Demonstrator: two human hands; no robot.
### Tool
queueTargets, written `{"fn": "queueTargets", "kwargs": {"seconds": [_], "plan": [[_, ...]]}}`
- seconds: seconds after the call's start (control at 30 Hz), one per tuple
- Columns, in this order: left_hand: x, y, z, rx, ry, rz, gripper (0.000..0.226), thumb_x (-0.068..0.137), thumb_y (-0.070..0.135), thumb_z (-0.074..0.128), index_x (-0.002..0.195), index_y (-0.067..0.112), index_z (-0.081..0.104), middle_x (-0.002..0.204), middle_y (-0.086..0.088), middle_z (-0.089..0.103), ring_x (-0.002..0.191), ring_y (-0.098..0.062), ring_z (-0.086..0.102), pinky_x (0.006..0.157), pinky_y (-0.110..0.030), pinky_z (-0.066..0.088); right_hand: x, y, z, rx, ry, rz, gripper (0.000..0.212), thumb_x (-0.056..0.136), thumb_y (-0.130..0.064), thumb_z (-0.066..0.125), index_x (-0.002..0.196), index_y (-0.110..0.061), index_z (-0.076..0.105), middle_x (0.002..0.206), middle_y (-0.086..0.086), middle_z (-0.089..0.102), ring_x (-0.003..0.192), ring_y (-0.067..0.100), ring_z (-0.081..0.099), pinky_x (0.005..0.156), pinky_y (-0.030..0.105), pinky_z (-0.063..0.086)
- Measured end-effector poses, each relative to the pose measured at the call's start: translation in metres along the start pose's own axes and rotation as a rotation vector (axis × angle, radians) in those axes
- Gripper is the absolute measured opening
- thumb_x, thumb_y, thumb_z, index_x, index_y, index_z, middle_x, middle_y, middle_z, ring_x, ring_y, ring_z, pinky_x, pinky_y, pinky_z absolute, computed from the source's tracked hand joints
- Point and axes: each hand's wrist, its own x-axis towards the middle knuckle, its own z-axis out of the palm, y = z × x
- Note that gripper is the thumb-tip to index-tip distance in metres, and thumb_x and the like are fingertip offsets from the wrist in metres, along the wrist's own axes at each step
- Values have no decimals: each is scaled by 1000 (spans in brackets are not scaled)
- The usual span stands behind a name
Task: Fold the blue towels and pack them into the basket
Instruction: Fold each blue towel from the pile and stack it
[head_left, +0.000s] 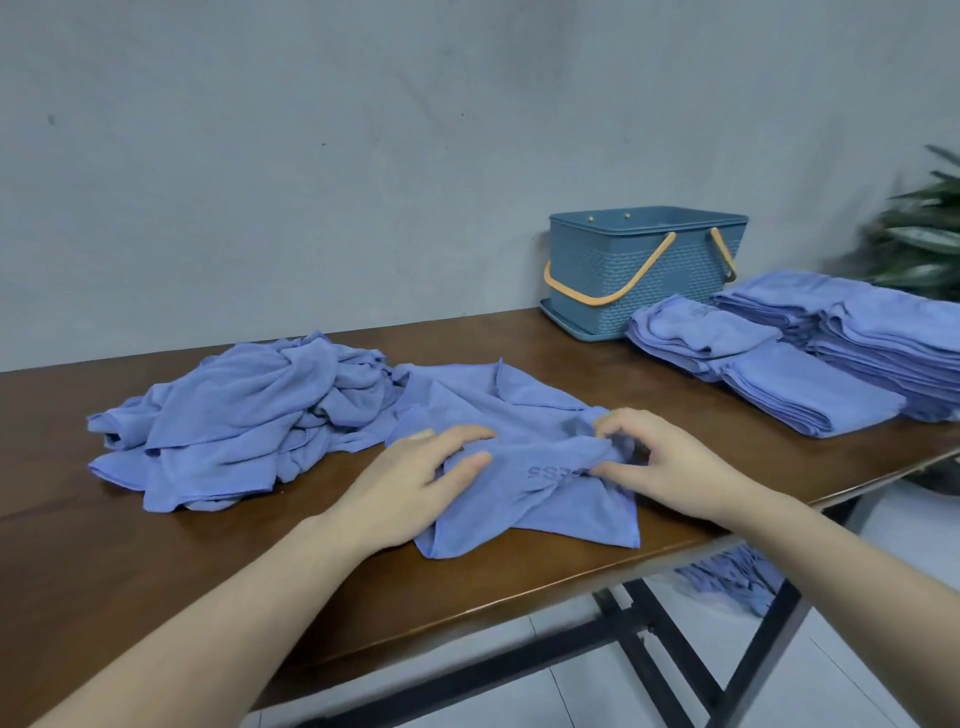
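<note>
Head view: working one blue towel (519, 415) on table (104, 545).
Left hand (405, 488) pressing flat, fingers extended; right hand (654, 467) pinching bunched cloth near basket-side stacks (810, 358).

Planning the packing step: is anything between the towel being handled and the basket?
Yes. Stacks of folded blue towels lie on the wooden table right of the crumpled blue towel, in front of the blue woven plastic basket.
</note>
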Motion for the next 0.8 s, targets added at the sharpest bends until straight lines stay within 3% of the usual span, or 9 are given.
{"fn": "queueTargets", "kwargs": {"seconds": [0.13,0.2,0.3,0.4,0.53,0.6,0.67,0.73,0.8], "plan": [[2,-2,2,102,-22,45,63,89,82,18,125,49,58,97,19,65,94,0,52,93,-31,40,-7,2,0,17,109,-90,18,82,-48,71,90,-36,60,120,-17,61,120,11,53,99,22,41],[2,-2,2,111,-8,103,63,88,83,21,119,47,62,98,24,61,99,2,48,93,-32,34,-8,1,0,-32,148,-167,15,81,-39,69,89,-34,57,133,-25,54,134,7,46,107,21,35],[-1,-1,3,30,49,198,50,85,78,47,115,41,63,116,29,60,118,6,48,104,-28,27,-10,-4,0,-70,193,-239,27,77,-18,73,90,-33,53,148,-16,45,148,15,32,116,35,30],[-5,7,4,-49,67,263,29,81,52,75,98,32,61,121,25,64,120,9,51,106,-18,26,-13,-14,-1,-91,202,-298,31,75,-6,76,89,-25,55,157,-3,37,152,25,24,116,51,29],[-5,13,6,-122,104,300,33,86,22,78,83,33,47,97,12,65,94,-8,60,86,-22,44,-19,-24,-3,-135,168,-313,35,75,-8,73,85,-29,47,158,-6,37,153,23,23,119,62,19],[-6,13,4,-170,133,312,32,87,13,74,85,31,47,92,8,59,85,-16,58,75,-33,48,-23,-25,-3,-109,138,-265,37,77,-13,68,84,-38,40,141,-15,55,146,15,37,123,57,12],[-6,15,3,-196,162,312,31,87,5,70,90,29,52,93,9,57,84,-17,57,73,-36,47,-28,-26,-5,-45,116,-185,49,81,-5,73,85,-41,40,114,-12,68,123,10,58,123,52,18],[-6,15,2,-219,221,312,30,88,3,67,95,30,55,94,13,55,86,-14,57,75,-31,47,-31,-28,-6,33,133,-126,49,84,-4,77,91,-43,48,102,-11,66,101,12,64,109,39,41],[-4,15,1,-236,313,315,25,90,11,65,98,33,57,96,17,54,90,-11,57,78,-24,46,-31,-33,-7,123,176,-131,42,86,-11,78,101,-44,57,105,-16,65,98,10,64,89,20,46]]}}
